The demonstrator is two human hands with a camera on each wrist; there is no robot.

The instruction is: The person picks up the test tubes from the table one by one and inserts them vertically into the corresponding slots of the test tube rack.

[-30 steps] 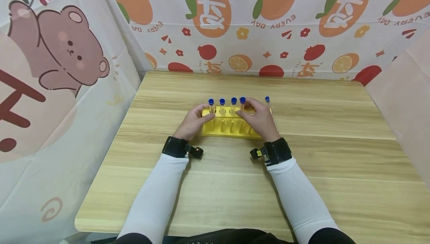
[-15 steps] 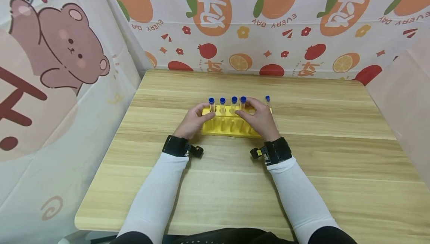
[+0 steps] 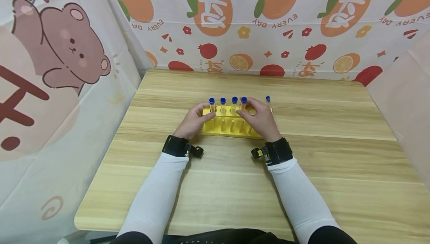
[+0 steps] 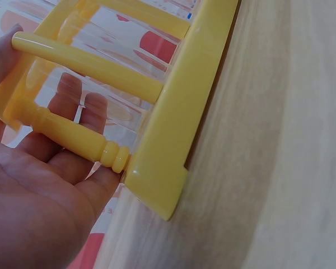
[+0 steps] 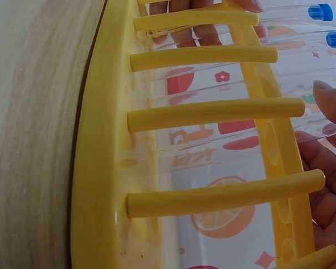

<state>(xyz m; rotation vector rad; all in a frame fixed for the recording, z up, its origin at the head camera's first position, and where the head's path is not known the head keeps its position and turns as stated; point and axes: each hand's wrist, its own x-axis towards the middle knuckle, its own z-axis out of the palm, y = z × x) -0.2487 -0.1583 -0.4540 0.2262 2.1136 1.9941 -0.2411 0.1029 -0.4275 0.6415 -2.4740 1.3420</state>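
A yellow test tube rack [image 3: 231, 133] stands on the wooden table, with several clear, blue-capped test tubes upright in its left part. My left hand [image 3: 195, 120] grips the rack's left end. In the left wrist view, the fingers [image 4: 92, 115] reach behind the end post and the thumb lies at the top bar. My right hand [image 3: 262, 119] is over the right part of the rack, thumb and fingers pinching the rightmost test tube in it [image 3: 243, 105]. Its lower end is inside the rack. In the right wrist view, thumb [image 5: 331, 103] and fingers lie on either side of this tube.
Another blue-capped test tube [image 3: 268, 100] lies slanted just past the rack's right end, partly hidden by my right hand. The wooden table [image 3: 228, 188] extends around the rack. A fruit-print cloth [image 3: 289, 46] hangs behind the table, a bear-print cloth [image 3: 67, 124] at the left.
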